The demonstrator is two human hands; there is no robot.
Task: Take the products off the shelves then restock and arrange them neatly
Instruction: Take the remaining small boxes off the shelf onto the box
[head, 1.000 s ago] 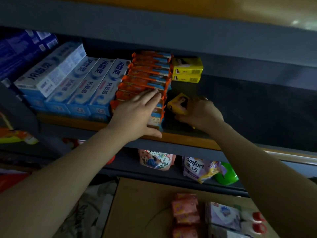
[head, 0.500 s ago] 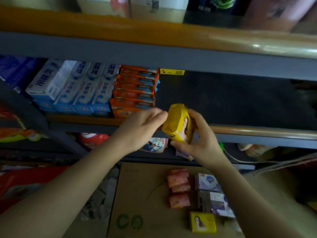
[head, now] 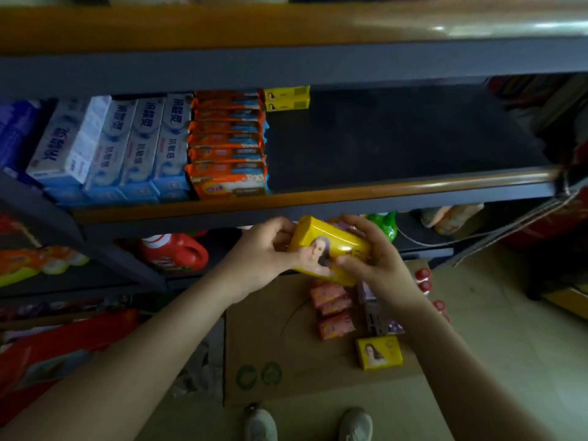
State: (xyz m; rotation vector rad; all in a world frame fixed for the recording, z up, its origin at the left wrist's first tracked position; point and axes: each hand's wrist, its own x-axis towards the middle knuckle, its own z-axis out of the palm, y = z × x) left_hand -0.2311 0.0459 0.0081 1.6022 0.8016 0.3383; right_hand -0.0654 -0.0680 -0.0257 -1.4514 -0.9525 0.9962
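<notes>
Below the shelf lip, I grip the yellow rectangular soap box [head: 329, 249] with left hand [head: 261, 256] and right hand [head: 375, 259]; I'd lower it flat beside the matching yellow box [head: 379, 352] on the brown cardboard sheet [head: 280, 338].

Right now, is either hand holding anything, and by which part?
Both hold one yellow soap box: the left hand grips its left end, the right hand its right end, below the shelf edge.

Left hand [head: 264, 253], right hand [head: 375, 259] raised together, fingers curled, gripping.
</notes>
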